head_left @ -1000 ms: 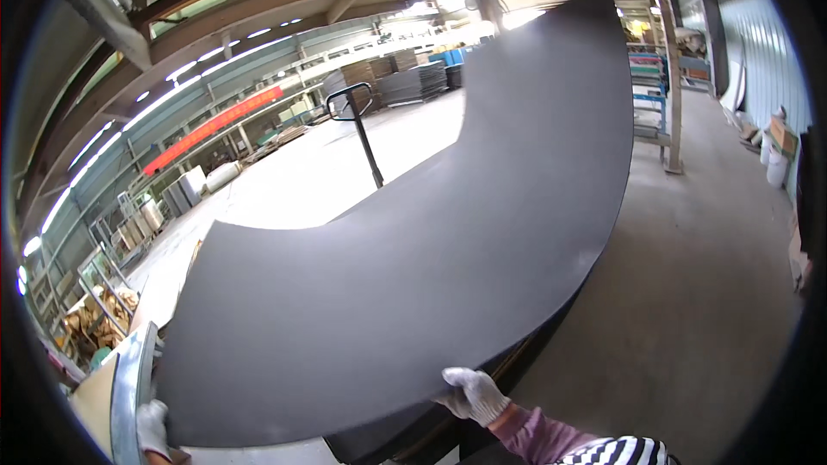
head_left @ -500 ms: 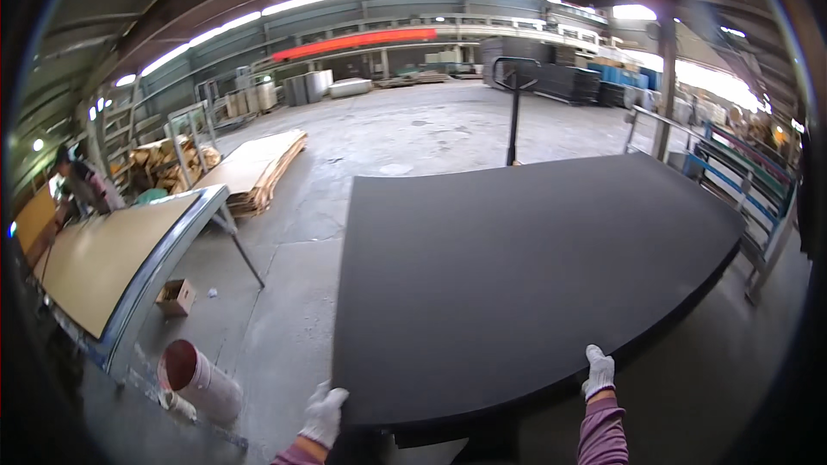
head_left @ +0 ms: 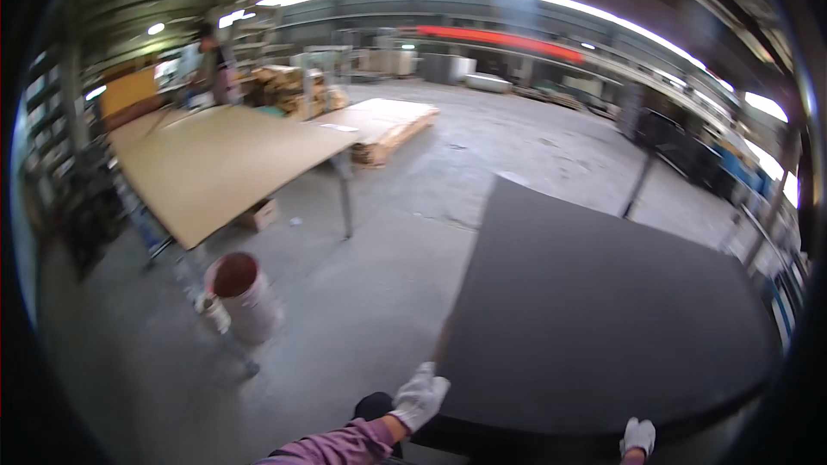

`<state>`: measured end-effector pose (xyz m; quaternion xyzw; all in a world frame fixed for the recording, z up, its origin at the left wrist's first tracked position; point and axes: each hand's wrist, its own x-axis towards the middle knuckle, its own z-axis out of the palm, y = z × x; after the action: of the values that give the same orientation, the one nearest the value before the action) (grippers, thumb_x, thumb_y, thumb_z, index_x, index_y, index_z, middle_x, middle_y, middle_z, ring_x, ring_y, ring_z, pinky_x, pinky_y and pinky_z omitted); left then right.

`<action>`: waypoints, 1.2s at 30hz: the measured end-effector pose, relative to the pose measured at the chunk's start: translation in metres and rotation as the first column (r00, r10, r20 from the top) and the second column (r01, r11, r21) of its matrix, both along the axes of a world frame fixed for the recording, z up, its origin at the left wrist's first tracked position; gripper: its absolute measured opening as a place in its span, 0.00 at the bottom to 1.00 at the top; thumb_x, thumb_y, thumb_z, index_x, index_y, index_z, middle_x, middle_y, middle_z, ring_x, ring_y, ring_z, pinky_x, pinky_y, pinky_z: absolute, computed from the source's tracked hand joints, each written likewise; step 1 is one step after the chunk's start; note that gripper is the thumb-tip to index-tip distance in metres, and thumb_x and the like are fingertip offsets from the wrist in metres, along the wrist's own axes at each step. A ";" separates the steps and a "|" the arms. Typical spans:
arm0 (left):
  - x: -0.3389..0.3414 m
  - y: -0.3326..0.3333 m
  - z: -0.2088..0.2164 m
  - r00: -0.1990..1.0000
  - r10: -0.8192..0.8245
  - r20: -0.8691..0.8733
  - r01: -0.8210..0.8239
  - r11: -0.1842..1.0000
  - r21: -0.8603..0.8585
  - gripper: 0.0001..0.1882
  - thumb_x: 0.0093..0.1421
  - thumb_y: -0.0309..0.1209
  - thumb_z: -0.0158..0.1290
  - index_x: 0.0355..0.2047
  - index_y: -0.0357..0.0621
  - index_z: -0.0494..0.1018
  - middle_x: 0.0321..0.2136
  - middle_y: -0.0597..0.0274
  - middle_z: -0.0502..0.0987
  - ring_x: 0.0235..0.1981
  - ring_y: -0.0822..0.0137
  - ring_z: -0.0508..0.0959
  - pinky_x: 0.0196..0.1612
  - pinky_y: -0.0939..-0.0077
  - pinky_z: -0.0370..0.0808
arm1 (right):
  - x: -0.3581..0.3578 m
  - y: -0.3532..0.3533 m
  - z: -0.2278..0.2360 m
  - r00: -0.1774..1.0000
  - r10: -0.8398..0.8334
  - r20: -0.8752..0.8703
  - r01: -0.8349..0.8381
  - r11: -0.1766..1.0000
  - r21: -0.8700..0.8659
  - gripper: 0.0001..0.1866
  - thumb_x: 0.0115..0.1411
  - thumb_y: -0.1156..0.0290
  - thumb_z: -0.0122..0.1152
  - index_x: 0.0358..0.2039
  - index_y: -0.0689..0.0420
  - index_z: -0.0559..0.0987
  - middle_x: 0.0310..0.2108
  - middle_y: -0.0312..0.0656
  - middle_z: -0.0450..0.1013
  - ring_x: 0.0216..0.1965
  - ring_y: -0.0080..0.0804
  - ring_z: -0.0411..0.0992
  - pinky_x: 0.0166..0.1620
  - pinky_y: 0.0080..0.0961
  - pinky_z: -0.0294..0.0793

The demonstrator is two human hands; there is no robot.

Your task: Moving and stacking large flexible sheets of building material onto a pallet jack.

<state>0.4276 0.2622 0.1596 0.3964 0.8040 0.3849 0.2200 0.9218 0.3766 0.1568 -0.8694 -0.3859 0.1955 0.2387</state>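
Note:
A large black sheet (head_left: 603, 301) spreads out in front of me to the right, its surface smooth and dull. At its near left corner my left hand (head_left: 419, 396), in a white knitted glove, is closed on the edge. Farther right, my right hand (head_left: 637, 437), gloved alike, grips the near edge with its fingers partly out of sight. What carries the sheet is mostly hidden beneath it. Behind its far edge a dark upright handle (head_left: 639, 182) rises.
On the left, a tan board (head_left: 228, 159) lies on a table, with a person (head_left: 215, 69) behind it. A reddish-white bucket (head_left: 250, 306) and a cardboard box (head_left: 258, 215) stand on the floor. Stacked sheets (head_left: 388, 125) lie farther back. Metal rails (head_left: 771, 245) flank the right side.
My view has swung left, so the black sheet appears farther right. Both hands keep hold of its edge. The tan board has shifted and now covers the table's right edge.

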 end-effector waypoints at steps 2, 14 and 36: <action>-0.010 0.007 -0.050 0.997 0.063 -0.036 -0.060 0.994 0.092 0.22 0.63 0.49 0.45 0.43 0.42 0.70 0.35 0.39 0.77 0.39 0.40 0.78 0.43 0.51 0.73 | -0.022 -0.010 0.012 0.831 0.380 0.407 -0.365 0.924 -0.116 0.23 0.63 0.50 0.48 0.32 0.58 0.78 0.26 0.42 0.77 0.28 0.45 0.73 0.38 0.45 0.74; -0.470 -0.192 -0.106 0.444 0.259 0.858 -0.889 0.008 0.457 0.24 0.67 0.50 0.45 0.37 0.39 0.75 0.36 0.57 0.79 0.36 0.64 0.77 0.34 0.69 0.73 | -0.216 -0.016 0.092 0.762 0.640 0.100 -0.642 0.727 0.244 0.09 0.60 0.62 0.58 0.33 0.55 0.78 0.16 0.33 0.68 0.15 0.19 0.63 0.18 0.21 0.63; -0.398 -0.268 -0.388 0.425 0.869 0.253 -0.871 0.468 -0.146 0.26 0.54 0.40 0.61 0.50 0.37 0.74 0.43 0.54 0.79 0.40 0.61 0.80 0.42 0.65 0.77 | -0.477 -0.105 0.120 -0.022 0.998 -0.061 -0.980 -0.009 0.198 0.11 0.59 0.63 0.61 0.38 0.54 0.79 0.33 0.48 0.78 0.36 0.47 0.78 0.39 0.36 0.77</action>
<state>0.0300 -0.0061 -0.2283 -0.1360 0.8492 0.4995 0.1045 0.4449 0.2718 0.2767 -0.3035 -0.8727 0.3676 0.1054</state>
